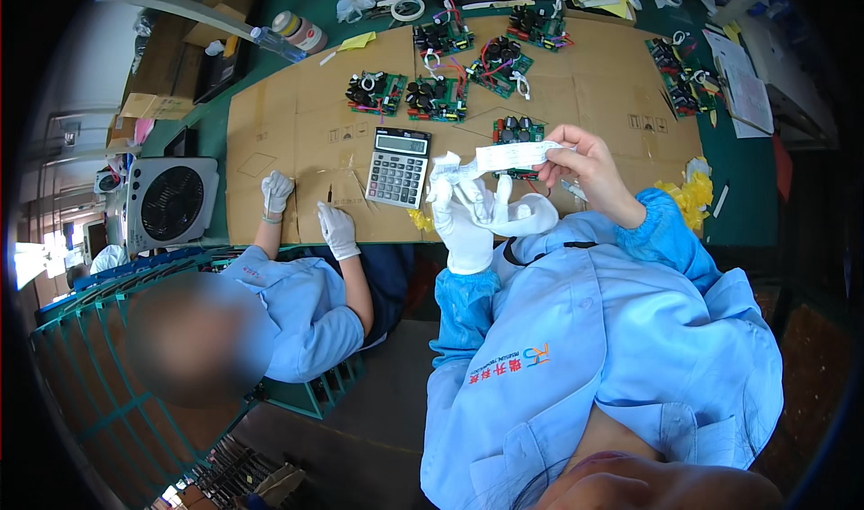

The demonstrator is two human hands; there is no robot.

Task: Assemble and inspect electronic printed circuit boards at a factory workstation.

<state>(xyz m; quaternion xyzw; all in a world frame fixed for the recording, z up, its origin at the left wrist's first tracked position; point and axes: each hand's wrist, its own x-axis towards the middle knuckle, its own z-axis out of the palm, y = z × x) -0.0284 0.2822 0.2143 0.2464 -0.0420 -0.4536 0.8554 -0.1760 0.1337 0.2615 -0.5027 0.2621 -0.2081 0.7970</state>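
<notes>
A long white printed paper strip (508, 156) is stretched between my hands above the cardboard. My bare right hand (589, 170) pinches its right end between thumb and fingers. White-gloved, my left hand (470, 226) has its fingers bent and grips the crumpled left end of the strip. Loose white glove cloth (533, 215) bulges beside this hand; I cannot tell whether it is a separate glove. Partly hidden behind the strip is a green circuit board (517, 130) with black capacitors. A grey calculator (398, 166) lies left of my left hand.
Several circuit boards (437, 99) with wires lie on the cardboard sheet (297, 105). At left sits a co-worker with gloved hands (337, 231) on the cardboard. A fan (171, 202) stands beyond. Yellow crumpled material (691, 195) is at right, bottles (299, 33) at back left.
</notes>
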